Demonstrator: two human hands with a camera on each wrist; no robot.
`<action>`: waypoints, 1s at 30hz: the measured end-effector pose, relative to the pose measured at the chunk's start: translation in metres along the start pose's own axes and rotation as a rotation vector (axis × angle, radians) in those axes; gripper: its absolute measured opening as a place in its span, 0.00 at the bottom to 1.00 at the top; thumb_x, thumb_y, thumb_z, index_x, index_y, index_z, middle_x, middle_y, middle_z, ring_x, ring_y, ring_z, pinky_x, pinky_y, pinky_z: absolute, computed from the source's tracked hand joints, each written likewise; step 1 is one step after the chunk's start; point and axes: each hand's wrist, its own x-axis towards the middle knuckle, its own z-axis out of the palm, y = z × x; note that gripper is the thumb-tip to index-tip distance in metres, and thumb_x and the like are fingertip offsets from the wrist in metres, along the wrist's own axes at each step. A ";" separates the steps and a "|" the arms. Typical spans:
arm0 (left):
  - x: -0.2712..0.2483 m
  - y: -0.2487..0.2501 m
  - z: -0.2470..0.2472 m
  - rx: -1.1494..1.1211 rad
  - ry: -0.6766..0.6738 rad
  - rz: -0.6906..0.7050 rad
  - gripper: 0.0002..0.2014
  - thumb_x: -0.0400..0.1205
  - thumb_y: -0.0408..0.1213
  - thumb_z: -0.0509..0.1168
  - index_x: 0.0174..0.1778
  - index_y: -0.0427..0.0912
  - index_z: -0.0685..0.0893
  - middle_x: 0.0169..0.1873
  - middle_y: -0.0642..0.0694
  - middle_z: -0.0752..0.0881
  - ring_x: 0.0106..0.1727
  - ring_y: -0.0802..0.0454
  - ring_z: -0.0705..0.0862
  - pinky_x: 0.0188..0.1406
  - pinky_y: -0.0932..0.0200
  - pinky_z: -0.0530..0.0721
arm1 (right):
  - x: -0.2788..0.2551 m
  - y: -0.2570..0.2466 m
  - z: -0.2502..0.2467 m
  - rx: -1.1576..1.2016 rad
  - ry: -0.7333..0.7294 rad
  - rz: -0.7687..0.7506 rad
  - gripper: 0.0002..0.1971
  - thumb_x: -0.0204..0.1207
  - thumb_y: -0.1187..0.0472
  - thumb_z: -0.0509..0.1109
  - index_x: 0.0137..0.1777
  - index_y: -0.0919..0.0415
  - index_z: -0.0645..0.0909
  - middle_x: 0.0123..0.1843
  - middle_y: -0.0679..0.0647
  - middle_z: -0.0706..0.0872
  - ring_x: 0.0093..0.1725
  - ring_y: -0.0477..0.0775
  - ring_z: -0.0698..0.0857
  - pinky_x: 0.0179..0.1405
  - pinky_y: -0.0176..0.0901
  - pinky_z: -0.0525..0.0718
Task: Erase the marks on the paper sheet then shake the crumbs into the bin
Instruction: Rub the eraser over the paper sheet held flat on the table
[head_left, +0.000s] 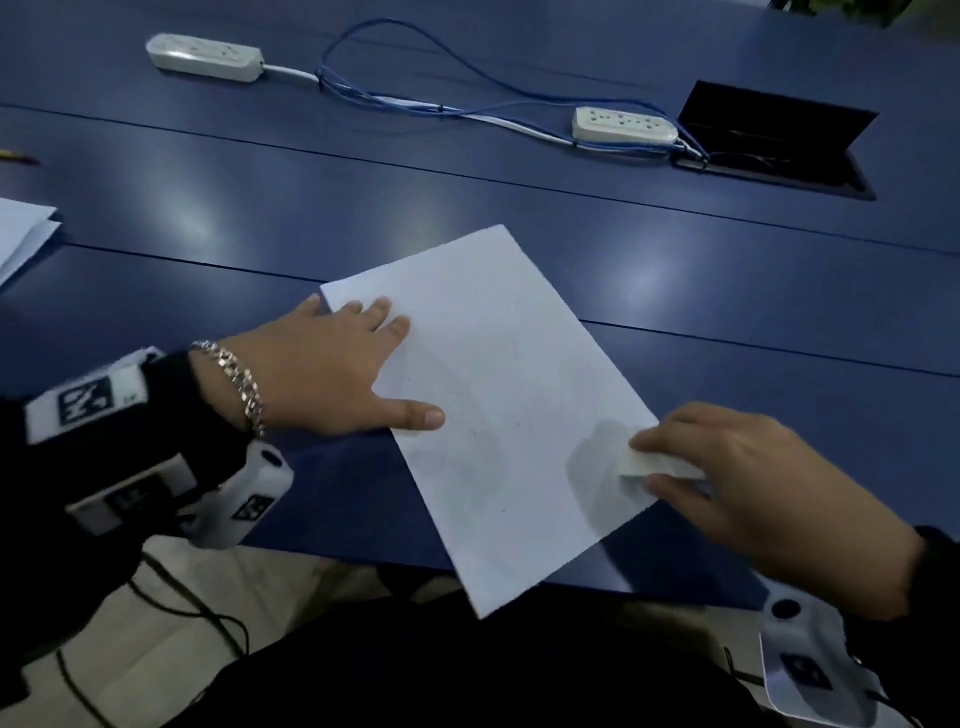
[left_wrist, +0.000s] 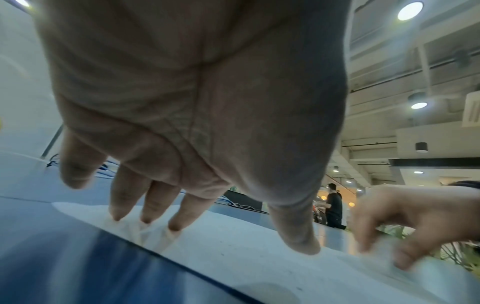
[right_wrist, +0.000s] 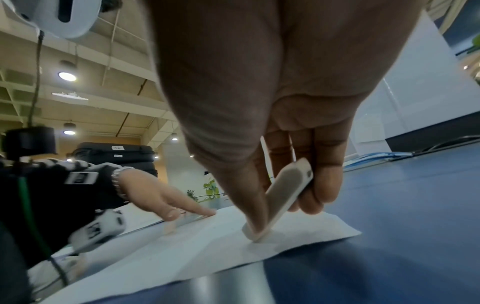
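Note:
A white paper sheet (head_left: 498, 395) lies slanted on the blue table (head_left: 727, 291), its near corner hanging over the front edge. Faint marks and a few dark specks show on it. My left hand (head_left: 332, 369) lies flat with straight fingers on the sheet's left edge, pressing it down; in the left wrist view the fingertips (left_wrist: 176, 224) touch the paper (left_wrist: 246, 253). My right hand (head_left: 737, 478) pinches a white eraser (head_left: 644, 462) between thumb and fingers at the sheet's right edge. In the right wrist view the eraser (right_wrist: 283, 197) stands tilted with its lower end on the paper (right_wrist: 207, 246).
Two white power strips (head_left: 205, 57) (head_left: 623, 126) joined by blue and white cables (head_left: 415, 98) lie at the back. An open black cable box (head_left: 769, 140) sits at the back right. More paper (head_left: 21, 234) lies at the left edge. No bin is in view.

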 end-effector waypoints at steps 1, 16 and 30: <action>0.007 -0.003 -0.004 -0.004 -0.021 0.022 0.63 0.68 0.86 0.42 0.93 0.49 0.39 0.92 0.46 0.38 0.93 0.47 0.43 0.91 0.38 0.42 | -0.006 -0.004 0.002 0.023 -0.018 -0.016 0.15 0.79 0.43 0.66 0.62 0.42 0.86 0.54 0.35 0.83 0.48 0.45 0.88 0.45 0.44 0.87; 0.014 0.017 -0.002 -0.065 0.002 0.328 0.72 0.63 0.87 0.62 0.89 0.57 0.25 0.86 0.52 0.21 0.88 0.48 0.24 0.90 0.44 0.33 | 0.013 -0.023 -0.018 0.106 0.032 -0.146 0.14 0.80 0.44 0.74 0.62 0.46 0.87 0.53 0.37 0.86 0.50 0.41 0.87 0.51 0.31 0.79; 0.033 0.050 0.006 0.070 0.002 0.222 0.81 0.53 0.90 0.66 0.89 0.54 0.24 0.88 0.52 0.24 0.91 0.36 0.33 0.89 0.28 0.51 | 0.088 -0.051 -0.004 -0.086 -0.055 -0.250 0.25 0.78 0.35 0.57 0.54 0.51 0.86 0.47 0.48 0.84 0.48 0.56 0.85 0.50 0.54 0.85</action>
